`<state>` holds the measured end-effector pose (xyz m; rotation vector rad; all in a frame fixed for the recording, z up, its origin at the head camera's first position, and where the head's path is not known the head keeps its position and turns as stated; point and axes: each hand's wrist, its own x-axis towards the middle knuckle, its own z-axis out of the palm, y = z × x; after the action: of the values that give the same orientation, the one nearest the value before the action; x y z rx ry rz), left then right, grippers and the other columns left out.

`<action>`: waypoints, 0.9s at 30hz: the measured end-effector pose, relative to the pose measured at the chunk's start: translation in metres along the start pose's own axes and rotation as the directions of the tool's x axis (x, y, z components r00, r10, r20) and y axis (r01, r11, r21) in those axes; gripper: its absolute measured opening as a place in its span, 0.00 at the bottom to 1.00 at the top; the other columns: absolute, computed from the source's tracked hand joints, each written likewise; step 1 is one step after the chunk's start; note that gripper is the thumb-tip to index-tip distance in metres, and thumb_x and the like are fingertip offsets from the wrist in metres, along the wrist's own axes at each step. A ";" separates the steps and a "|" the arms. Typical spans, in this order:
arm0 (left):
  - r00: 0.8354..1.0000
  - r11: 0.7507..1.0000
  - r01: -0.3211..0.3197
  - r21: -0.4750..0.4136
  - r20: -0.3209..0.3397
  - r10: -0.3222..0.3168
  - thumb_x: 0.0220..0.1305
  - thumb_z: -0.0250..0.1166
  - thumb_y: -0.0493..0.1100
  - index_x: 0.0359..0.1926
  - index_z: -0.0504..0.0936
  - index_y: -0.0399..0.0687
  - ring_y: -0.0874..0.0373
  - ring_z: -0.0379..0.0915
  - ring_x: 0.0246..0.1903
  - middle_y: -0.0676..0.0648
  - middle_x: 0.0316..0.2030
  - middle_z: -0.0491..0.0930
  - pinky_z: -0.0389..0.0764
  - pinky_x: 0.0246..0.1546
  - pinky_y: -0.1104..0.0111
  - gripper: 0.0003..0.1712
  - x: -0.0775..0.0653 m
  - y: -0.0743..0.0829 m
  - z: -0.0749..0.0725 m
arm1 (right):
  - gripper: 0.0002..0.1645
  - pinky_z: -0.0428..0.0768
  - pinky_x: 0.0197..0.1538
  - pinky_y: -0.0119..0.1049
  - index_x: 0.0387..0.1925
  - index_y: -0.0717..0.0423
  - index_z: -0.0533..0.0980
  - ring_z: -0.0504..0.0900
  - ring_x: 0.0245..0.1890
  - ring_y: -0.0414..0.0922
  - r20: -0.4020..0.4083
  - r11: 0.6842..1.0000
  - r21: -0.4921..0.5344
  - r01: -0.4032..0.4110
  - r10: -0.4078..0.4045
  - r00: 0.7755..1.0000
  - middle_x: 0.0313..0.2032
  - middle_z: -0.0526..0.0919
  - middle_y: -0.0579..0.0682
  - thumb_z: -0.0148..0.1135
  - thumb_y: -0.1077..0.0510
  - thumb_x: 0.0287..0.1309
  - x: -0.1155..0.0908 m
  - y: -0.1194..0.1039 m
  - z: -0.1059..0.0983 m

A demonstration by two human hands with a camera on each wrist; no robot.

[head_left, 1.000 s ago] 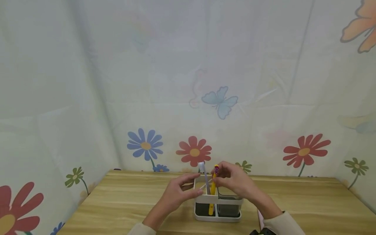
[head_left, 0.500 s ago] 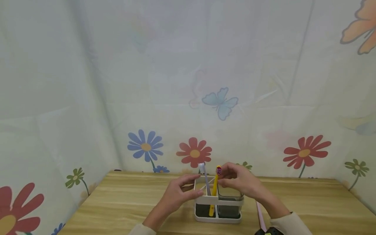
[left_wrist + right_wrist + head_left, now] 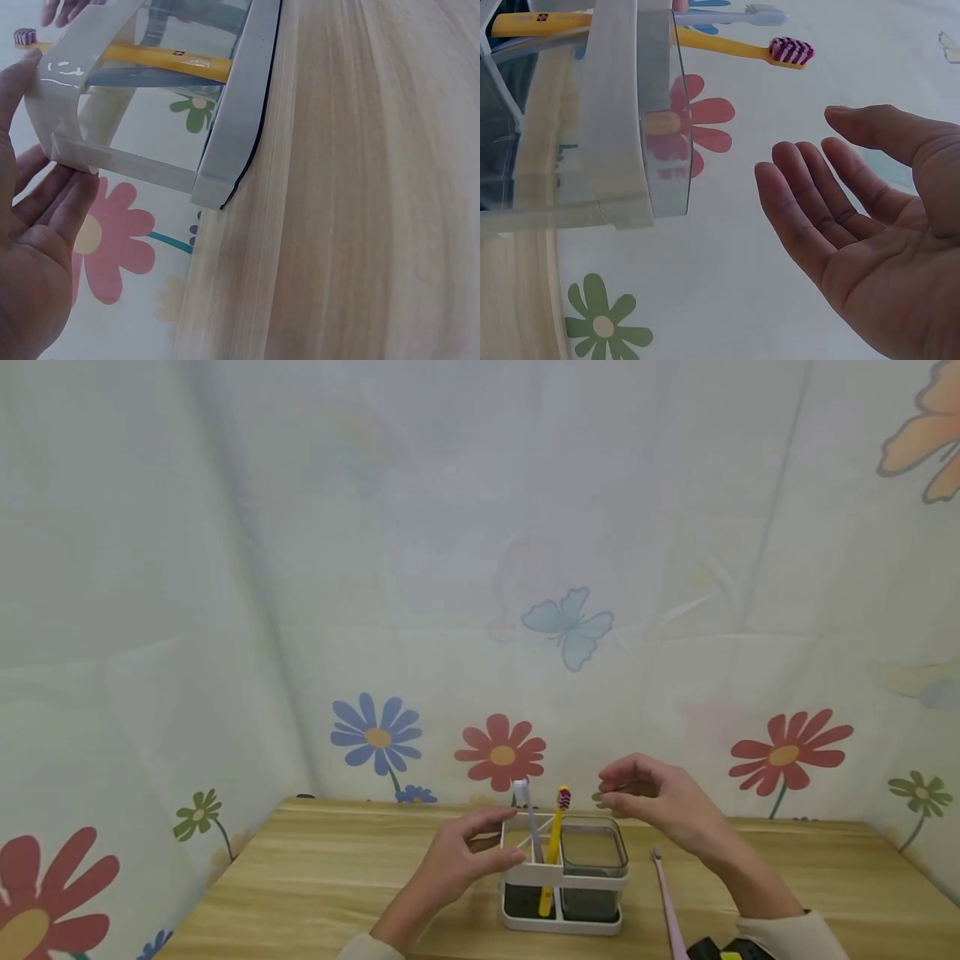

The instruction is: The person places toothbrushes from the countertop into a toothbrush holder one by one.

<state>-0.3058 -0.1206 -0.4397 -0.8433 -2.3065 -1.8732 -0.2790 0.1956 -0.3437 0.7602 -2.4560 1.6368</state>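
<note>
Here the left hand point(image 3: 465, 847) spans the left end of the white toothbrush holder point(image 3: 592, 882), thumb at the near rim, fingers curled about the far corner, so that's a grip on the frame; over to the right, the right hand point(image 3: 667, 802) hovers beyond the clear tumbler point(image 3: 588, 902), fingers loosely bent, grasping nothing, apart from everything. The holder sits upright on the wooden counter point(image 3: 337, 877); in its divided left side lean the yellow toothbrush point(image 3: 555, 839), purple-and-white bristles up, and just left of it the pale toothbrush point(image 3: 533, 827), though exactly which slot each occupies I can't tell. The step, as I judge it, is a steadying one: light, even pressure from the left is best, enough to stop the frame sliding without tipping it, and the right hand does well to give both brush heads a wide berth. The tumbler fills the right compartment, its rim above the white band, an easy thing to knock from that side. Out right lies the pink toothbrush point(image 3: 668, 903), head far, handle running near, close by the black wrist device point(image 3: 727, 950), which could catch it. Behind everything hangs the flower-printed sheet point(image 3: 420, 527).
</note>
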 end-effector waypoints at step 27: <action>1.000 1.000 0.015 0.011 0.000 -0.015 0.66 0.78 0.48 0.67 0.82 0.44 0.41 0.77 0.64 0.41 0.65 0.80 0.82 0.62 0.61 0.31 -0.001 0.001 0.000 | 0.14 0.91 0.42 0.38 0.53 0.69 0.78 0.87 0.42 0.40 -0.014 0.996 -0.080 -0.040 0.039 0.999 0.46 0.85 0.57 0.67 0.64 0.71 -0.033 0.056 -0.031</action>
<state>-0.3043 -0.1211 -0.4389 -0.8268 -2.3273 -1.8641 -0.2816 0.2512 -0.3887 0.6935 -2.5268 1.5401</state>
